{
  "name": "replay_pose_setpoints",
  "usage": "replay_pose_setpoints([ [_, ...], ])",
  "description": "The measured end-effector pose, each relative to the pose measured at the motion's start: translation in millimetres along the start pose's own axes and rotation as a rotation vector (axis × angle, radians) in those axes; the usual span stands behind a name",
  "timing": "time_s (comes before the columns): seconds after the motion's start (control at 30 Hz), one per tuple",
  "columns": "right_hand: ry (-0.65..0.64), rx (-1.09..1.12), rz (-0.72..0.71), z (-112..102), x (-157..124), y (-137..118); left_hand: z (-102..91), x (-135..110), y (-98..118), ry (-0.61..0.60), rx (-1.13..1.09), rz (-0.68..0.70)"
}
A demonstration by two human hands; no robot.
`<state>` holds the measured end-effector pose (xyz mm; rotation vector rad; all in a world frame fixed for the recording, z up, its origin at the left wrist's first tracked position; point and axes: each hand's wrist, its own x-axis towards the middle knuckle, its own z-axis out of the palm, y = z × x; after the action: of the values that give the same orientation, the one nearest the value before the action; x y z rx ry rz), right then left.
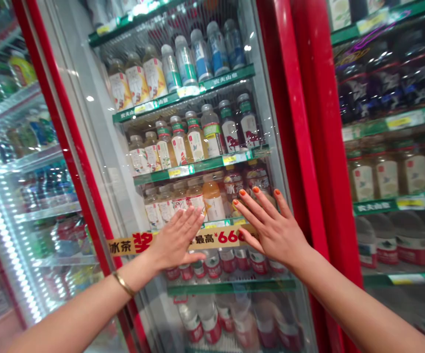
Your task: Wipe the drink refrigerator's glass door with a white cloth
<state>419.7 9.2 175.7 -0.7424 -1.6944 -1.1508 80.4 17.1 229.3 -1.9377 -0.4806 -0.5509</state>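
Both of my hands are stretched out in front of a drinks fridge with a glass door point(198, 166) in a red frame point(308, 147). My left hand point(177, 235), with a gold bangle point(123, 284) on its wrist, is open and flat, in front of a tan sticker strip point(124, 246) on the glass. To the right my right hand point(271, 225), nails painted orange, is open with fingers spread, partly over the strip's right end. Neither holds anything; whether the palms touch the glass I cannot tell. Behind the fingertips are an orange drink bottle point(213, 198) and dark tea bottles point(233, 184).
Shelves behind the glass carry rows of bottles, among them blue-labelled bottles point(218, 46) and red-labelled water bottles point(210, 321). A second fridge point(400, 196) stands at the right. On the left, lit shelves point(32, 157) hold more drinks, blurred.
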Motion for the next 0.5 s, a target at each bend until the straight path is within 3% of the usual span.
replay_pose_setpoints([
  [0.03,-0.002,0.001,-0.001,-0.2,-0.3,0.1,-5.3,4.4,-15.9,-0.002,-0.002,-0.013],
  [0.07,-0.004,0.001,-0.001,-0.3,-0.7,0.1,-12.6,12.1,-36.7,0.029,-0.004,-0.112],
  [0.17,-0.006,0.004,0.008,0.2,-1.6,-0.2,-32.2,45.7,-91.6,0.232,-0.012,-0.581],
  [0.23,-0.004,0.013,0.019,0.6,-1.7,-0.9,-32.8,62.1,-93.2,0.291,-0.006,-0.670],
  [0.3,-0.005,0.020,0.031,0.5,-1.5,-1.8,-24.5,64.2,-65.9,0.198,0.000,-0.497],
  [0.4,-0.015,0.013,0.032,0.1,-1.4,-2.3,-14.9,49.8,-26.4,-0.111,-0.021,0.059],
  [0.47,-0.016,0.004,0.029,0.2,-1.7,-2.0,-20.8,46.9,-34.2,-0.243,-0.027,0.256],
  [0.5,-0.015,0.001,0.031,0.3,-2.0,-1.8,-26.9,51.1,-48.4,-0.245,-0.022,0.226],
])
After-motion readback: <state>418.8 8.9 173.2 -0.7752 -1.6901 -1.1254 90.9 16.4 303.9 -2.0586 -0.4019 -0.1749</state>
